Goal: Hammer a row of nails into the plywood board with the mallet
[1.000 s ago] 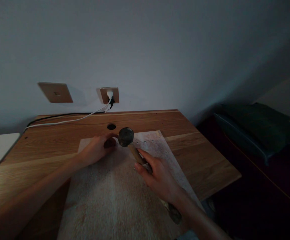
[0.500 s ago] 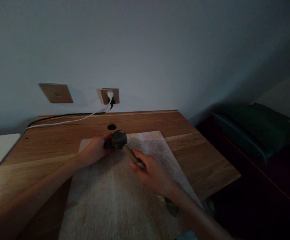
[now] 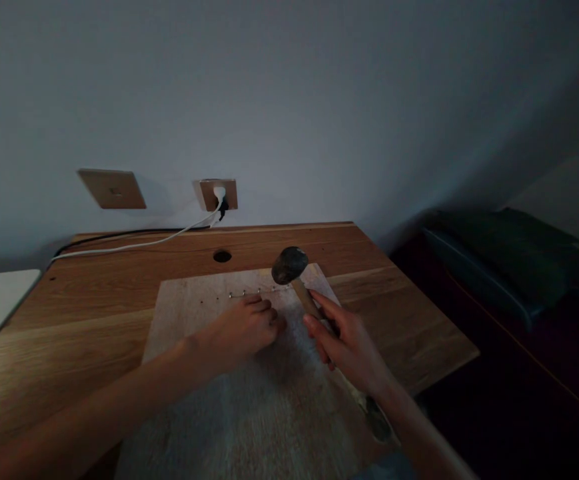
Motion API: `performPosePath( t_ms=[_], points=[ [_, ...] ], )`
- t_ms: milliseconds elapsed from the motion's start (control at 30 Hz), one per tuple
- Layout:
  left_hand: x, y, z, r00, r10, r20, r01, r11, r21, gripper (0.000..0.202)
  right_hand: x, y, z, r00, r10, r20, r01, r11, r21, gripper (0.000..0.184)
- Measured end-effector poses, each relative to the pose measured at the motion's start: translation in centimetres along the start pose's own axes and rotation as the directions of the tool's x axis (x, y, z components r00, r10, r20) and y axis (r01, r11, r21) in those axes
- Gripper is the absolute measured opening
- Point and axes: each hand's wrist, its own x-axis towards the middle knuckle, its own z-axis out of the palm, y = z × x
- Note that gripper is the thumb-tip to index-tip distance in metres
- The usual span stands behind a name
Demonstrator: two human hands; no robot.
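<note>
Head camera's pretty dim, but we can make out our right hand wrapped round the wooden handle of a hammer, hiding part of it, with the dark, rounded head up over the far right of a board. Our left hand is over the board's far half, fingers curled under, so we can't tell if they're pinching anything. Small shiny nails stand in a row near the board's far edge, the right-hand ones too blurry to count. Board's pale and rough-looking, near end cut off, on a grained wood tabletop.
</note>
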Motion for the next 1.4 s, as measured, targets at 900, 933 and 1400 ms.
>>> performPosePath(
  t_ms=[900,933,1400],
  points=[
    [3.5,3.1,-0.7,0.982,0.191,0.007,-0.191,0.981,0.045,0.023,-0.1,0.9,-0.1,0.998,-0.019,-0.06,0.022,0.999,0.049,0.054],
    [3.1,2.7,-0.9,0.983,0.183,0.013,-0.183,0.983,0.019,0.021,-0.2,1.0,-0.2,0.998,-0.012,-0.058,0.016,0.998,0.058,0.054],
    [-9.5,-7.0,1.0,0.788,-0.614,-0.035,0.516,0.691,-0.505,0.019,-0.3,1.2,0.7,1.0,0.026,0.004,-0.026,0.995,0.092,0.054]
  ],
)
